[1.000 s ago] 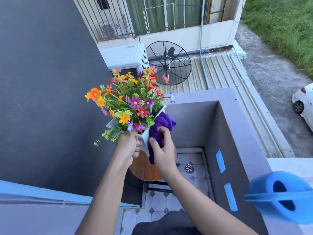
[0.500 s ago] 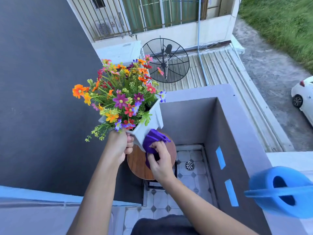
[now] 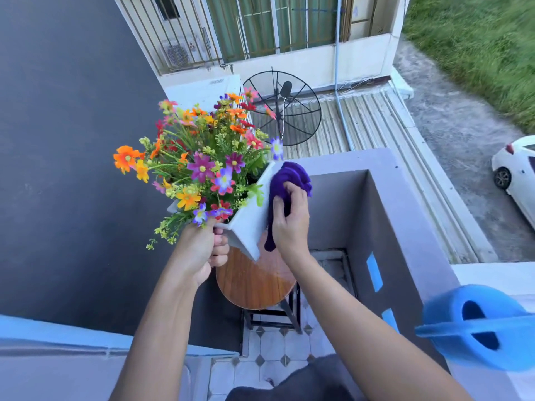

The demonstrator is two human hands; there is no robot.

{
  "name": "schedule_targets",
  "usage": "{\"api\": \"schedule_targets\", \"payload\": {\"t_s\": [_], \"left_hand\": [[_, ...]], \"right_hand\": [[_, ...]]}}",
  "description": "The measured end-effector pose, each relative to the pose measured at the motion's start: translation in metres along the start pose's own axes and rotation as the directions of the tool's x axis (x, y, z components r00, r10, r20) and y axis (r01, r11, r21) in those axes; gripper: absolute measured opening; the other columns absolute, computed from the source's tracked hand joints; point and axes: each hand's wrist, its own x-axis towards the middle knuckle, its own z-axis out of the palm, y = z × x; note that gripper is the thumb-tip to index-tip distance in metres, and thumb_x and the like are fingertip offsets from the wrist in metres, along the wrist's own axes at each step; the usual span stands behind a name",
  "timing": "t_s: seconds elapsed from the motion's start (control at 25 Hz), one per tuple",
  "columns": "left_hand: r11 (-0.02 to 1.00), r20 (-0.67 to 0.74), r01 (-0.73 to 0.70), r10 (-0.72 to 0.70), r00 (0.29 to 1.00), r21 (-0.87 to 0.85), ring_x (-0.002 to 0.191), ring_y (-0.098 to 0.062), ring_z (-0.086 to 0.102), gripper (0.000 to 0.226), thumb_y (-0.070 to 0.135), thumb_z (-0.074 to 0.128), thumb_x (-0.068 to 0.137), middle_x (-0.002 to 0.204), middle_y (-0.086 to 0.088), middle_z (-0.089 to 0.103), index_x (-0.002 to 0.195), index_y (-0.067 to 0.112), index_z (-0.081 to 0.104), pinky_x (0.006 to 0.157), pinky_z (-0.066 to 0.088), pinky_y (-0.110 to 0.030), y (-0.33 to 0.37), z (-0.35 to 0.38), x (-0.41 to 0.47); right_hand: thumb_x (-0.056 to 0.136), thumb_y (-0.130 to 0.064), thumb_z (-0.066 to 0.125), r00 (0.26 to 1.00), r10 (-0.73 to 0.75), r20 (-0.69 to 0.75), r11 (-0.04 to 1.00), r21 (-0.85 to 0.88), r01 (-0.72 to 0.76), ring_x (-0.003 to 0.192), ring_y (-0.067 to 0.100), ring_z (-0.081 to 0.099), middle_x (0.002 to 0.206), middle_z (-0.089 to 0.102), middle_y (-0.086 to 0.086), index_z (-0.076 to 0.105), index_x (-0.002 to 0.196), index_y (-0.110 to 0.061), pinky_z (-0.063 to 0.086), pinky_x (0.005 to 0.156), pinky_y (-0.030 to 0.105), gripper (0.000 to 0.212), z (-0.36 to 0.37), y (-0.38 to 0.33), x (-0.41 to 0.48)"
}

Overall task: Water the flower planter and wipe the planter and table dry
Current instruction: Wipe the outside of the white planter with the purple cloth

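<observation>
A white planter (image 3: 249,219) full of colourful flowers (image 3: 202,166) is held tilted in the air above a small round wooden table (image 3: 254,285). My left hand (image 3: 202,250) grips the planter's near end from below. My right hand (image 3: 291,224) presses a purple cloth (image 3: 285,183) against the planter's right side wall, near its upper rim. Part of the tabletop has a wet sheen on its right side. A blue watering can (image 3: 480,325) stands on the ledge at the lower right.
A grey parapet wall (image 3: 405,227) bounds the balcony on the right and far side. A dark wall (image 3: 66,169) stands to the left. The tiled floor (image 3: 275,348) lies below the table's black frame. Beyond the parapet are a satellite dish (image 3: 285,108) and a white car (image 3: 518,175).
My right hand moved the purple cloth from the planter's lower edge up its right side toward the rim. The planter has tilted and shifted slightly in my left hand.
</observation>
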Motion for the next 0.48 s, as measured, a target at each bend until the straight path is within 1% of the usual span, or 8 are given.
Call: {"api": "schedule_targets", "payload": {"t_s": [0.04, 0.12, 0.16, 0.2, 0.28, 0.4, 0.48], "left_hand": [[1.000, -0.003, -0.002, 0.002, 1.000, -0.021, 0.031, -0.005, 0.018, 0.034, 0.007, 0.029, 0.097, 0.042, 0.006, 0.029, 0.066, 0.012, 0.040, 0.037, 0.011, -0.014, 0.002, -0.001, 0.000], [0.999, -0.006, -0.008, 0.008, 1.000, -0.054, 0.033, -0.005, 0.018, 0.033, 0.008, 0.028, 0.098, 0.045, 0.005, 0.028, 0.068, 0.012, 0.040, 0.038, 0.012, -0.014, 0.005, -0.003, 0.001], [0.998, -0.004, -0.010, 0.010, 1.000, -0.065, 0.033, -0.005, 0.018, 0.033, 0.008, 0.028, 0.098, 0.046, 0.005, 0.028, 0.068, 0.011, 0.042, 0.038, 0.012, -0.014, 0.005, -0.003, 0.001], [0.997, -0.003, -0.012, 0.011, 1.000, -0.073, 0.033, -0.005, 0.018, 0.034, 0.008, 0.029, 0.099, 0.045, 0.005, 0.028, 0.068, 0.011, 0.042, 0.038, 0.012, -0.014, 0.005, -0.004, 0.002], [0.996, 0.004, -0.006, 0.006, 1.000, -0.093, 0.033, -0.005, 0.018, 0.035, 0.011, 0.031, 0.100, 0.044, 0.005, 0.029, 0.067, 0.012, 0.042, 0.038, 0.012, -0.014, 0.004, -0.003, 0.003], [0.989, -0.001, 0.018, -0.019, 1.000, -0.150, 0.032, -0.005, 0.019, 0.035, 0.015, 0.031, 0.101, 0.042, 0.007, 0.030, 0.068, 0.014, 0.040, 0.037, 0.012, -0.014, 0.003, -0.002, 0.010], [0.985, 0.000, 0.028, -0.029, 1.000, -0.168, 0.031, -0.005, 0.019, 0.034, 0.017, 0.031, 0.101, 0.041, 0.007, 0.030, 0.068, 0.014, 0.039, 0.036, 0.013, -0.012, 0.006, -0.003, 0.015]], "right_hand": [[0.099, -0.007, 0.055, 0.999, 0.042, 0.018, 0.999, -0.006, -0.042, 0.111, 0.014, 0.055, 0.117, 0.055, -0.002, 0.058, 0.127, -0.005, 0.039, 0.101, 0.023, 0.028, -0.002, 0.005, -0.001], [0.100, -0.005, 0.054, 0.990, 0.131, 0.056, 0.991, 0.008, -0.132, 0.103, -0.007, 0.053, 0.116, 0.055, -0.001, 0.058, 0.126, -0.010, 0.035, 0.093, 0.007, 0.027, -0.007, 0.012, -0.015], [0.100, -0.004, 0.054, 0.985, 0.155, 0.077, 0.988, 0.016, -0.157, 0.103, -0.012, 0.052, 0.115, 0.056, -0.001, 0.058, 0.123, -0.014, 0.034, 0.090, 0.003, 0.026, -0.008, 0.015, -0.025], [0.099, -0.003, 0.054, 0.981, 0.165, 0.101, 0.986, 0.021, -0.168, 0.102, -0.014, 0.052, 0.114, 0.057, -0.001, 0.058, 0.118, -0.019, 0.034, 0.088, 0.003, 0.026, -0.009, 0.017, -0.033], [0.096, -0.001, 0.057, 0.979, 0.143, 0.146, 0.988, 0.030, -0.149, 0.100, -0.010, 0.053, 0.111, 0.060, 0.001, 0.058, 0.111, -0.023, 0.037, 0.087, 0.006, 0.026, -0.006, 0.015, -0.046], [0.090, -0.002, 0.059, 0.983, 0.019, 0.184, 0.999, 0.035, -0.025, 0.099, -0.002, 0.054, 0.105, 0.060, -0.001, 0.062, 0.106, -0.013, 0.040, 0.089, 0.011, 0.020, -0.005, 0.005, -0.054], [0.088, 0.001, 0.060, 0.976, -0.047, 0.212, 0.999, 0.032, 0.042, 0.098, 0.006, 0.056, 0.103, 0.060, -0.004, 0.064, 0.104, -0.011, 0.042, 0.087, 0.015, 0.021, -0.005, -0.003, -0.060]]}}
